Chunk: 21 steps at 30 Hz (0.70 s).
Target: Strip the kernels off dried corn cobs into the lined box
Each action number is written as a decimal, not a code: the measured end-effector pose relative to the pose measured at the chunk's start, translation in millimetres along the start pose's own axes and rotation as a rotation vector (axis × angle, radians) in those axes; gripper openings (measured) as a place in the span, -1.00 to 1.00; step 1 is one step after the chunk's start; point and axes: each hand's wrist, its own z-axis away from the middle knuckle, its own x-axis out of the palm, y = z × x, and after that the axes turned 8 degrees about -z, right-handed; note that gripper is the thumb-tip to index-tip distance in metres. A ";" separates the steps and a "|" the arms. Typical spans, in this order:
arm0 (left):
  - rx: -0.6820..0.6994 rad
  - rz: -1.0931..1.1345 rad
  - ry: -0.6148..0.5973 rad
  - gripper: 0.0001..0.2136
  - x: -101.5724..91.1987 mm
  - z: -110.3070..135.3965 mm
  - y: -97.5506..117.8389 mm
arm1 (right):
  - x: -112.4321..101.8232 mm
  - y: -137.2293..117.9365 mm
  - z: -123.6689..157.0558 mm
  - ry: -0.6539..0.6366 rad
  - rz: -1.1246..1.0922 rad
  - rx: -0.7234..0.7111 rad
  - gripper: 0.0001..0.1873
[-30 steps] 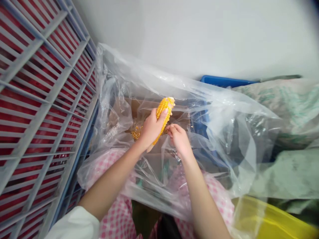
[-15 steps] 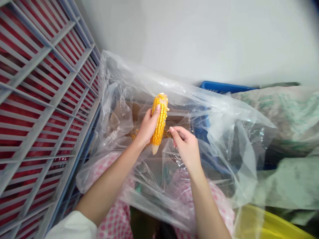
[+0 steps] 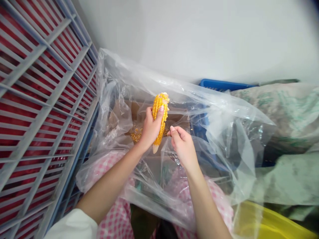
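My left hand (image 3: pixel 151 127) is wrapped round a yellow corn cob (image 3: pixel 159 113), thumb along its face. The cob stands nearly upright, its pale pointed end down; near the top, pale patches show among the kernels. Just right of the cob, my right hand (image 3: pixel 183 142) is closed in a pinch. Something thin and dark seems to reach from its fingertips toward the cob, too small to name. Below lies a clear plastic bag (image 3: pixel 149 74), spread open over a cardboard box (image 3: pixel 179 116). Loose kernels (image 3: pixel 136 136) lie inside it, partly hidden by my left hand.
A tall grey-blue slatted crate (image 3: pixel 47 106) with red showing through stands on the left. On the right are a blue basket (image 3: pixel 224 85), a stained whitish sack (image 3: pixel 286 113) and a yellow container (image 3: pixel 276 222). A pale wall (image 3: pixel 199 36) rises behind.
My left thumb and hand have shifted slightly right over the cob, which has turned a little. More loose kernels show beside my left wrist. My right hand stays pinched near the cob.
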 end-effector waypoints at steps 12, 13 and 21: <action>0.035 -0.014 0.051 -0.70 11.7 6.3 -4.8 | 14.4 5.3 -0.3 0.040 -0.061 -0.050 -0.66; 0.040 -0.033 0.054 -0.71 11.0 6.7 -4.9 | 12.7 6.0 -1.7 0.005 -0.097 -0.028 -0.66; 0.034 -0.130 0.046 -0.72 10.1 16.2 -3.3 | 10.9 11.6 -3.5 0.036 -0.046 -0.058 -0.60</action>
